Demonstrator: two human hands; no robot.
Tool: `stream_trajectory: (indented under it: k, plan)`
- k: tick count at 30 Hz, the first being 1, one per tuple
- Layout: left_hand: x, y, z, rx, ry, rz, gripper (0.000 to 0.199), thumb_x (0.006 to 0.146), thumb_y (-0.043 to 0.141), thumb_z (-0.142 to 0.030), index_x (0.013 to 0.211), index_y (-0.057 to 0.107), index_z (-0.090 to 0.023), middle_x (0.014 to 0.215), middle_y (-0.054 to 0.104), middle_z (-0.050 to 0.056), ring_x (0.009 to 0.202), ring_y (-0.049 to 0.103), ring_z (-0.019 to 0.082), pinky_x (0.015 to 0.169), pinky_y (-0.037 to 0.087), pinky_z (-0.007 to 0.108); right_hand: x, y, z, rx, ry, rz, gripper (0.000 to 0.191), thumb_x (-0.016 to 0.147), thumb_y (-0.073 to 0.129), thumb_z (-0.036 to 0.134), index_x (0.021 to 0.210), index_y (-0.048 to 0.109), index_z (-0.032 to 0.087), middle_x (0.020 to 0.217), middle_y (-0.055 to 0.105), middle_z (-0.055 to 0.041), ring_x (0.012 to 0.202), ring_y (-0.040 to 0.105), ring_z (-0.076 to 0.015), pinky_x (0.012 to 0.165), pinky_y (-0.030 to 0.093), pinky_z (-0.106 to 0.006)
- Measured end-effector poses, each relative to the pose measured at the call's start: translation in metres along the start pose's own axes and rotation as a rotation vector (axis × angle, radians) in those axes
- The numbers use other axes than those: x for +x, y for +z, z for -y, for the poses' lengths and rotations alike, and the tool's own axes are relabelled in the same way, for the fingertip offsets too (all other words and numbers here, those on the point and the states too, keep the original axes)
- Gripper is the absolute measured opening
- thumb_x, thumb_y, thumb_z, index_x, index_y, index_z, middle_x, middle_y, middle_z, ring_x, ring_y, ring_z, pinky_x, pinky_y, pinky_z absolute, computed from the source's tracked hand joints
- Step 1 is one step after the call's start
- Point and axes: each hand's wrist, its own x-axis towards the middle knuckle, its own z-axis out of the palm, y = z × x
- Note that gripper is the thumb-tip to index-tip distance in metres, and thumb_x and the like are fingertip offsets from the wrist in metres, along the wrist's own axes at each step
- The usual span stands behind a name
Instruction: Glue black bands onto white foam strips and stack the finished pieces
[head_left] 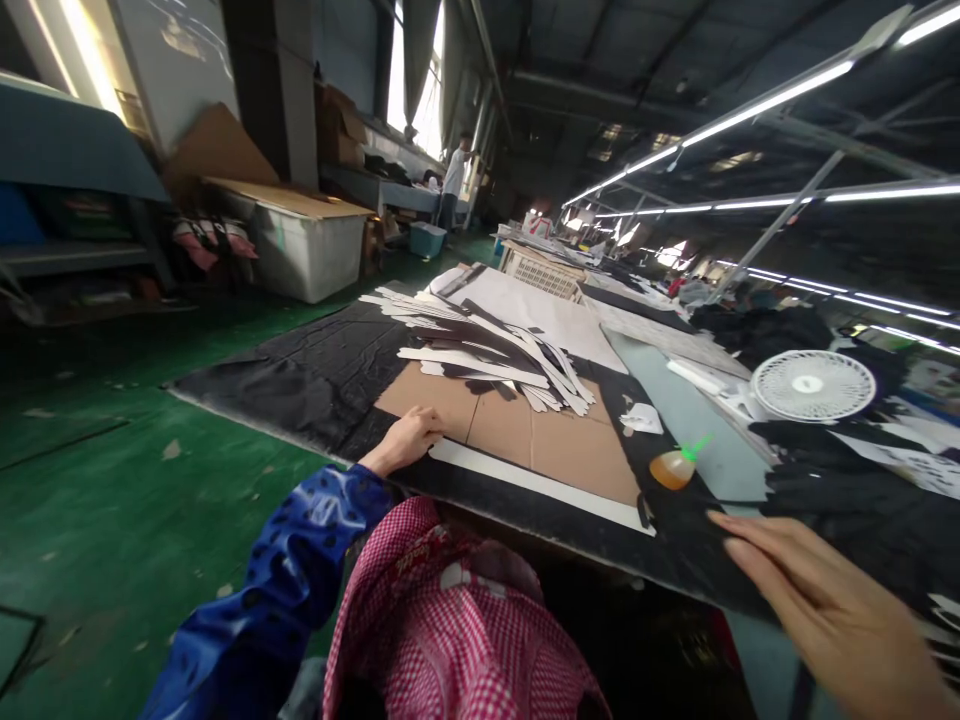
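Observation:
My left hand (409, 440) rests at the table's near edge with its fingers curled at the left end of a long white strip (540, 482). The strip lies flat along the near side of a brown cardboard sheet (570, 450); a small dark piece (643, 510) sits at its right end. My right hand (832, 610) hovers right of the strip, fingers stretched out and thumb slightly apart, with nothing visible between them. Beyond the strip, a loose pile of white and black strips (495, 345) covers the cardboard's far part.
A small squeeze bottle (673, 468) with a green nozzle and a white scrap (642, 418) lie to the right. Farther right are a white fan (813, 386) and dark fabric (825, 490). A large bin (307, 250) stands on the green floor; a person (454, 180) stands far back.

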Motion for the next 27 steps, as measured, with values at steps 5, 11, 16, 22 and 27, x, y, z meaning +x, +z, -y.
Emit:
stream_trajectory:
  k: [5, 11, 16, 22, 27]
  plan:
    - [-0.018, -0.001, 0.000, -0.080, 0.063, 0.076, 0.021, 0.085, 0.055, -0.020, 0.088, 0.076, -0.022, 0.092, 0.067, 0.004, 0.088, 0.056, 0.018, 0.087, 0.041, 0.029, 0.015, 0.097, 0.021, 0.375, 0.115, 0.314, 0.024, 0.087, 0.057, 0.041, 0.093, 0.070, 0.022, 0.095, 0.069, -0.0059, 0.088, 0.067, -0.0185, 0.077, 0.052, -0.027]
    - [-0.035, -0.005, -0.002, -0.164, 0.062, 0.020, 0.017, 0.082, 0.060, -0.022, 0.084, 0.077, -0.025, 0.101, 0.067, 0.003, 0.094, 0.056, 0.019, 0.091, 0.039, 0.031, 0.033, 0.191, 0.071, 0.660, 0.112, 0.482, 0.025, 0.087, 0.055, 0.040, 0.088, 0.069, 0.020, 0.094, 0.068, -0.0085, 0.089, 0.065, -0.0200, 0.075, 0.052, -0.028]
    - [-0.035, -0.007, 0.001, -0.181, 0.116, 0.040, 0.013, 0.081, 0.065, -0.026, 0.086, 0.076, -0.026, 0.104, 0.066, 0.004, 0.097, 0.056, 0.019, 0.093, 0.037, 0.031, 0.038, 0.233, 0.106, 0.645, 0.034, 0.511, 0.023, 0.089, 0.052, 0.035, 0.088, 0.069, 0.020, 0.094, 0.068, -0.0076, 0.087, 0.064, -0.0185, 0.075, 0.051, -0.027]
    - [-0.039, -0.010, -0.004, -0.144, 0.116, 0.047, 0.012, 0.081, 0.065, -0.026, 0.087, 0.075, -0.024, 0.105, 0.065, 0.005, 0.094, 0.055, 0.019, 0.089, 0.036, 0.030, 0.037, 0.247, 0.123, 0.617, -0.047, 0.483, 0.024, 0.091, 0.048, 0.031, 0.091, 0.071, 0.021, 0.095, 0.069, -0.0066, 0.089, 0.065, -0.0173, 0.083, 0.049, -0.027]
    - [-0.043, -0.014, -0.013, -0.154, 0.077, -0.012, 0.016, 0.082, 0.065, -0.023, 0.095, 0.073, -0.020, 0.100, 0.066, 0.005, 0.093, 0.054, 0.019, 0.088, 0.035, 0.028, 0.032, 0.249, 0.127, 0.453, -0.060, 0.512, 0.025, 0.090, 0.049, 0.032, 0.091, 0.073, 0.022, 0.092, 0.066, -0.0048, 0.077, 0.064, -0.0149, 0.069, 0.049, -0.024]
